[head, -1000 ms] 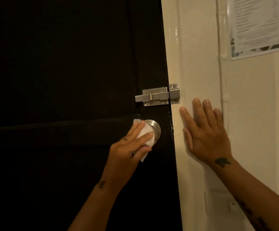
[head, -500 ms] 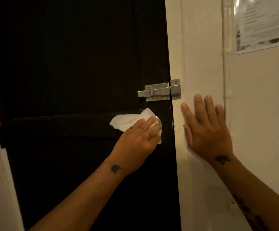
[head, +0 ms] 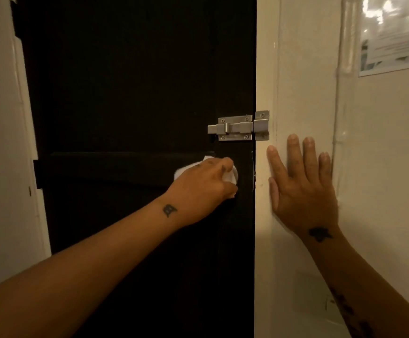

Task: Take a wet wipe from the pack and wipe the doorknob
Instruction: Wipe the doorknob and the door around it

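Note:
My left hand is wrapped around the doorknob on the black door, with a white wet wipe pressed between palm and knob. The knob itself is hidden under the wipe and my fingers. A corner of the wipe sticks out at the upper left of the hand. My right hand lies flat, fingers spread, on the cream door frame just right of the door edge. The wipe pack is not in view.
A metal slide bolt sits on the door just above the knob and bridges onto the frame. A glossy printed notice hangs on the wall at the upper right. A pale wall borders the door's left side.
My left hand has closed further over the knob, covering it and most of the wipe. The view has shifted, so more of the left wall shows. My right hand stays flat on the frame.

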The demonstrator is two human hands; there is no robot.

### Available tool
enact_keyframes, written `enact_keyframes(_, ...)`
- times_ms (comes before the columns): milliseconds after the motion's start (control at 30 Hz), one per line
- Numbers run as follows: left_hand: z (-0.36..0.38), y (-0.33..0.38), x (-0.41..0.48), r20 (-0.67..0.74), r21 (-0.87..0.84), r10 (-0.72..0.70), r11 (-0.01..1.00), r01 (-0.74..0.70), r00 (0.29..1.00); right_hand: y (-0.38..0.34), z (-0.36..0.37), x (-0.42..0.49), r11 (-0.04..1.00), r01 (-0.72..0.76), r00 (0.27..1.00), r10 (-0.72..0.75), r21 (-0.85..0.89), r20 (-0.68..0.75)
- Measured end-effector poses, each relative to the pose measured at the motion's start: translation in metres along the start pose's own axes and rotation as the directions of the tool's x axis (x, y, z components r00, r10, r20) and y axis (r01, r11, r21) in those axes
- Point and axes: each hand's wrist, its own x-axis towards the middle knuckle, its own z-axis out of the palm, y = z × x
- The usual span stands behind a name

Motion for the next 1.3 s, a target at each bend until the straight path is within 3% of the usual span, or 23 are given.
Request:
enact_keyframes(100,0.001,-0.002,0.000,0.000,0.072,0.030,0.997,-0.030,1.000,0.001,0.001,-0.001,1.000,0.010,1.000,-0.010,0.010,-0.008)
enact_keyframes(200,-0.004,-0.003,0.007,-0.098,-0.063,-0.169,0.985,0.164,0.981,0.001,0.002,-0.001,1.000,0.012,1.000,-0.012,0.024,-0.011)
enact_keyframes(300,-0.007,0.001,0.017,-0.066,-0.129,-0.305,0.947,0.295,0.950,0.001,0.002,-0.001,1.000,0.010,1.000,-0.010,0.025,-0.010)
enact_keyframes(400,-0.006,0.007,0.016,-0.064,0.090,-0.121,0.988,0.127,0.991,0.002,0.002,-0.001,0.999,0.010,1.000,-0.010,0.033,-0.014)
enact_keyframes(467,0.000,0.004,0.010,0.048,0.260,-0.010,0.966,-0.003,0.999,0.002,0.001,-0.001,0.999,0.010,1.000,-0.010,0.040,-0.012)
enact_keyframes(533,0.004,-0.002,0.000,0.141,0.300,0.063,0.948,-0.103,0.988,0.001,0.001,-0.001,0.999,0.009,1.000,-0.009,0.042,-0.008)
enact_keyframes(600,0.005,-0.008,-0.010,0.025,0.277,0.161,0.947,-0.162,0.987,0.001,0.001,-0.001,0.999,0.009,1.000,-0.009,0.040,-0.005)
enact_keyframes(633,0.005,-0.010,-0.014,-0.069,0.222,0.155,0.966,-0.136,0.986,0.001,0.000,0.000,0.999,0.008,1.000,-0.008,0.040,-0.003)
enact_keyframes(700,0.001,-0.013,-0.017,-0.161,-0.066,-0.009,0.998,-0.001,0.987,0.001,0.000,0.000,0.999,0.004,1.000,-0.004,0.040,0.001)
enact_keyframes(767,0.000,-0.015,-0.015,-0.106,-0.339,-0.166,0.933,0.122,0.980,0.000,0.001,0.000,0.999,0.000,1.000,-0.001,0.041,0.005)
enact_keyframes(867,0.001,-0.016,-0.014,-0.107,-0.527,-0.234,0.837,0.144,0.966,0.001,0.001,0.000,0.999,0.002,1.000,-0.002,0.046,0.002)
enact_keyframes(967,0.005,-0.016,-0.018,-0.104,-0.714,-0.355,0.677,0.179,0.929,0.000,0.001,-0.001,0.999,0.005,1.000,-0.004,0.038,-0.014)
enact_keyframes(1067,0.007,-0.016,-0.020,-0.084,-0.785,-0.423,0.586,0.201,0.902,0.001,0.001,-0.002,0.999,0.001,1.000,0.000,0.042,-0.024)
enact_keyframes(1300,0.006,-0.030,-0.018,0.003,-0.813,-0.429,0.524,0.252,0.904,0.000,0.003,-0.001,0.999,0.012,0.999,-0.010,0.053,-0.043)
